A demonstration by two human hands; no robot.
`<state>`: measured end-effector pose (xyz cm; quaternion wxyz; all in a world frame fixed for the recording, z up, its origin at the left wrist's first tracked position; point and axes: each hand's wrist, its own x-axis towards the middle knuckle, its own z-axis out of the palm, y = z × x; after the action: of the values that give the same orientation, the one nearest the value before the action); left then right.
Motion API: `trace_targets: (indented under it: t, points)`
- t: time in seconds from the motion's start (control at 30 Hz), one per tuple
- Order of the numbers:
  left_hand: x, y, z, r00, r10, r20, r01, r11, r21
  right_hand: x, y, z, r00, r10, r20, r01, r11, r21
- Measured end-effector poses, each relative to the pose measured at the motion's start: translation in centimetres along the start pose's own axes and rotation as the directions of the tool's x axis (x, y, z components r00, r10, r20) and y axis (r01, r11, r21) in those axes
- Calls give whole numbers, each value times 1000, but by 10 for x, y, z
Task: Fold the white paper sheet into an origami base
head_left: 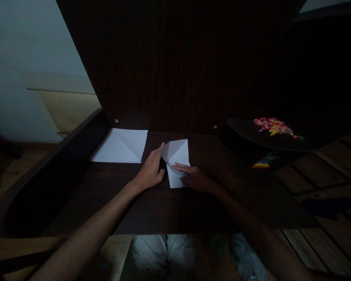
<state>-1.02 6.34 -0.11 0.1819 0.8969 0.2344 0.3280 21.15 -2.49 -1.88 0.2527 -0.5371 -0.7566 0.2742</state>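
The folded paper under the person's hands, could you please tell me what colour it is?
White; the folded paper shows best in the head view.

No readable text; white paper (177, 162) seemingly blank in dim light.
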Motion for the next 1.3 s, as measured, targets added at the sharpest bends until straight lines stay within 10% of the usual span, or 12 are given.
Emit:
trace_targets:
  t: [0.17,0.3,0.43,0.77,1.3]
  points:
    - [0,17,-37,933,290,-214,-259,952,161,-2,3,7,987,-156,31,157,986,-57]
    - [-17,43,-34,890,454,-47,-415,847,332,-2,4,11,975,-217,52,221,970,-101]
    - [-34,71,-4,916,205,345,-340,852,397,-2,-1,11,974,-202,102,216,966,-145]
    - [-24,95,25,808,-391,440,12,759,651,-3,-15,11,978,-161,135,193,942,-274]
    - [2,60,2,774,-395,494,20,796,605,15,6,-10,985,-166,36,170,969,-180]
